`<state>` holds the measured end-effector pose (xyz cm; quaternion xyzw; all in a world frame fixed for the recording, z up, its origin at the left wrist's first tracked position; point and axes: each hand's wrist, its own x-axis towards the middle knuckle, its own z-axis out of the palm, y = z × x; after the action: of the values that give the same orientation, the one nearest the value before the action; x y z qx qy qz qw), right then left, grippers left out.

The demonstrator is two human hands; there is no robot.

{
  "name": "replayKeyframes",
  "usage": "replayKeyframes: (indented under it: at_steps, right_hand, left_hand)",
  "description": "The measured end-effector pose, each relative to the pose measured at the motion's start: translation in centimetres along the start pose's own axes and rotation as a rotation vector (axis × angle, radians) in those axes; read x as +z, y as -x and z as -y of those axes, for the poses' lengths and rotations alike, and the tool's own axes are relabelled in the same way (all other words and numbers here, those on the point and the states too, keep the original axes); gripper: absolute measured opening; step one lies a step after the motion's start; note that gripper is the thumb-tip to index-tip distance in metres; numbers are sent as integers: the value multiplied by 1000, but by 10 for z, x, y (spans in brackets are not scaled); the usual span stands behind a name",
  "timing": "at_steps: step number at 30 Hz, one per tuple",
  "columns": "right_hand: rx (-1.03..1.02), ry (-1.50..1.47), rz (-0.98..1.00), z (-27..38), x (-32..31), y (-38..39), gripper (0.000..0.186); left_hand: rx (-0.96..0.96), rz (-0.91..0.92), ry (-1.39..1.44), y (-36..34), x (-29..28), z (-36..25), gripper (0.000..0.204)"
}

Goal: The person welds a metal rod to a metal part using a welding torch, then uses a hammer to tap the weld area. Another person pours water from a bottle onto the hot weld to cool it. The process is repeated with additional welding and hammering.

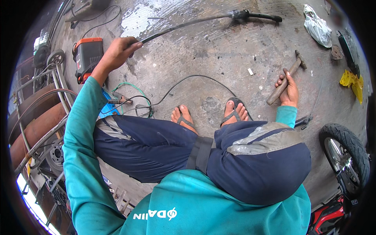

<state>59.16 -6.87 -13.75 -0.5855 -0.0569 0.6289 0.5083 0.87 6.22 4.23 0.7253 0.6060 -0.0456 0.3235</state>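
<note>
My left hand (120, 51) is closed around the near end of a long dark metal shaft (180, 27). The shaft stretches off to the right, low over the wet concrete, and a thick black joint (239, 15) with a narrower stub sits at its far end. On the other side, my right hand (289, 89) grips a hammer (277, 94) by its wooden handle, the metal head pointing up and away from me. Between the two hands my sandalled feet (184, 115) rest on the floor, with my knees bent.
An orange and black machine box (89, 56) stands at the left, near a dark cable (188, 76) that loops toward my feet. A wheeled metal frame holds rusty cylinders (37, 133). To the right are a white bag (316, 27), yellow plastic (354, 84) and a motorcycle wheel (362, 156).
</note>
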Motion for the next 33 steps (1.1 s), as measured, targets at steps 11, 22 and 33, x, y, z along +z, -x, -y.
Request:
replayKeyframes:
  at_steps: [11,22,33]
  right_hand:
    - [7,-147,9,-3,3,0,48]
    - [-225,559,-25,-2,108,28,25]
    - [-304,807,51,-8,132,30,40]
  left_hand:
    - [-93,70,23,2,28,1,40]
    - [-74,135,94,4,39,7,47]
    - [-15,106,7,3,39,4,45]
